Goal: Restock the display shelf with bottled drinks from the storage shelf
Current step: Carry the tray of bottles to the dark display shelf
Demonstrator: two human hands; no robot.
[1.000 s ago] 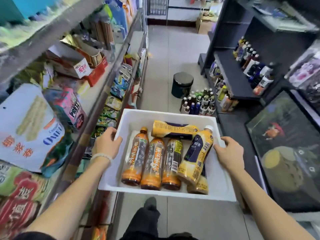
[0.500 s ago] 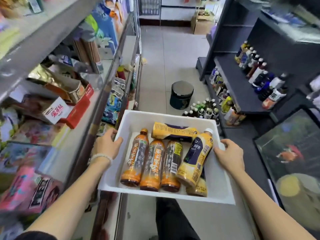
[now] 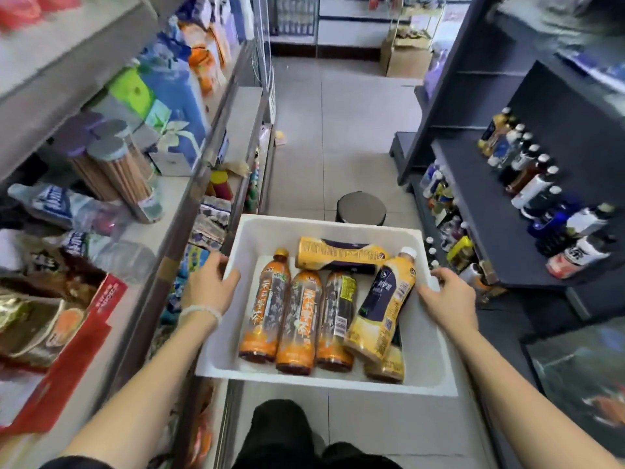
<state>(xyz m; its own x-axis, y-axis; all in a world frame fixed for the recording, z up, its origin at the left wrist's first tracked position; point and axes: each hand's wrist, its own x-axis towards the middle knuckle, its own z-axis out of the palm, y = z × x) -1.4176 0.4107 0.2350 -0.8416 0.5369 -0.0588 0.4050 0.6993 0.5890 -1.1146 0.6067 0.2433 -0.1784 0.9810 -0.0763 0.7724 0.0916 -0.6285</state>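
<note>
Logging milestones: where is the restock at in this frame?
Done: bottles are loaded; six lie in the white bin, three orange tea bottles side by side plus yellow-label ones. In hand: left hand and right hand grip the bin's side rims, carrying it along the aisle. Left: nothing from the bin is shelved yet; the dark shelf on the right has bare space in front of its bottle row.

Matt white foam box (image 3: 436, 360) carries glossy plastic bottles (image 3: 267, 309).
</note>
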